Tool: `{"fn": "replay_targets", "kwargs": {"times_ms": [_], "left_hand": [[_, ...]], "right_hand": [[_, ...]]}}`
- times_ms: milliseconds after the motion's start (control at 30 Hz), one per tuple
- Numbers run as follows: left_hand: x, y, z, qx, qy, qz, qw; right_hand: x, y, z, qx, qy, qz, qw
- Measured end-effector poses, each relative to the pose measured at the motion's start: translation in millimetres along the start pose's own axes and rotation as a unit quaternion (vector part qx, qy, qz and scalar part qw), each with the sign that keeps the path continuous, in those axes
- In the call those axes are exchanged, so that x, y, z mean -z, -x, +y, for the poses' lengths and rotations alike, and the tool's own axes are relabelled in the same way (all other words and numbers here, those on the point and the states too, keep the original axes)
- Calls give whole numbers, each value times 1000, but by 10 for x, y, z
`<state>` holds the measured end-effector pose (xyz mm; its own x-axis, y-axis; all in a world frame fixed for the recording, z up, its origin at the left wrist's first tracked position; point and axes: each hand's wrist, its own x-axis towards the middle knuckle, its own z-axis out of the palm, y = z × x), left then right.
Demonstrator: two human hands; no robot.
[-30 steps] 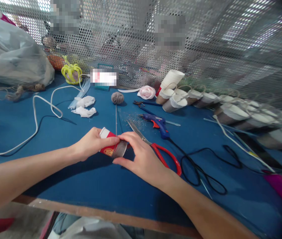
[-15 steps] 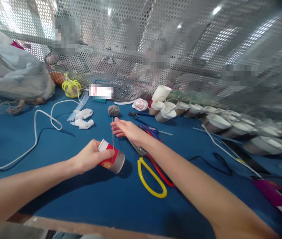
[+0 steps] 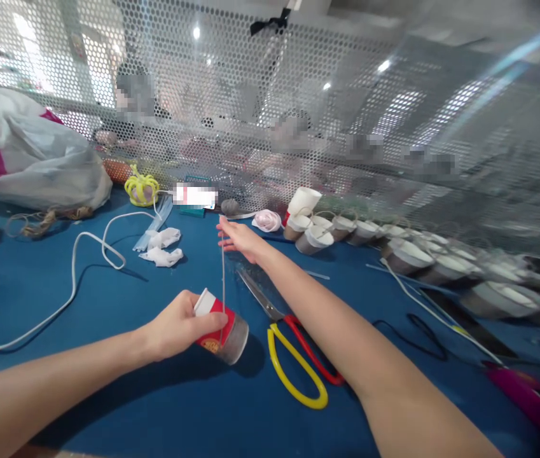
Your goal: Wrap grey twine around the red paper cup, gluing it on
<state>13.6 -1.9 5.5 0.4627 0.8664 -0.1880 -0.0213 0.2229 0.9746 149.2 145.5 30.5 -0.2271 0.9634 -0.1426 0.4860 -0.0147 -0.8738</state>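
My left hand [image 3: 174, 324] is closed around a paper cup [image 3: 208, 304], red and white with a grey yarn band [image 3: 236, 340] wound at one end. The cup lies tilted above the table, and my thumb presses a grey yarn strand [image 3: 223, 273] against its side. That strand runs taut and straight up to the fingertips of my right hand [image 3: 241, 240], which reaches out from the right. Its thumb and forefinger meet at the strand, while the other fingers stay loosely stretched. Just beyond sits a grey yarn ball [image 3: 229, 207]. Scissors [image 3: 274, 313] with yellow and red handles lie below my right forearm.
Several wrapped cups [image 3: 315, 238] line the right back, before a perforated metal screen [image 3: 231, 83]. White scraps [image 3: 162, 248], a white cable [image 3: 75, 273], a yellow woven item [image 3: 142, 189] and a plastic bag [image 3: 35, 159] are at left. A pink ribbon roll [image 3: 266, 221] lies farther back.
My right hand has moved farther from the cup, and the strand between my hands is longer. The yarn ball sits farther back. My view has tilted up slightly.
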Motion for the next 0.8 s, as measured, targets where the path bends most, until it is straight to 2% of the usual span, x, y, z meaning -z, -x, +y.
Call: {"fn": "replay_targets", "kwargs": {"times_ms": [100,200,300,400,500,633,800], "left_hand": [[15,-12,-7,-2,-17,12,1000],[24,-31,-12,-6,-30,35,999],[30,-47,-21,-7,-39,56,998],[44,-69,-48,0,-56,71,996],[64,-97,-88,-12,-101,77,992],[82,-113,-112,-20,-145,91,985],[93,-110,-86,-7,-146,95,985]], "right_hand": [[185,241,72,-1,57,13,998],[494,512,161,-13,121,60,991],[813,747,292,-52,205,118,970],[987,883,483,-109,285,139,942],[986,893,691,-150,325,118,926],[889,827,858,-161,316,120,927],[815,954,723,-105,225,179,952]]}}
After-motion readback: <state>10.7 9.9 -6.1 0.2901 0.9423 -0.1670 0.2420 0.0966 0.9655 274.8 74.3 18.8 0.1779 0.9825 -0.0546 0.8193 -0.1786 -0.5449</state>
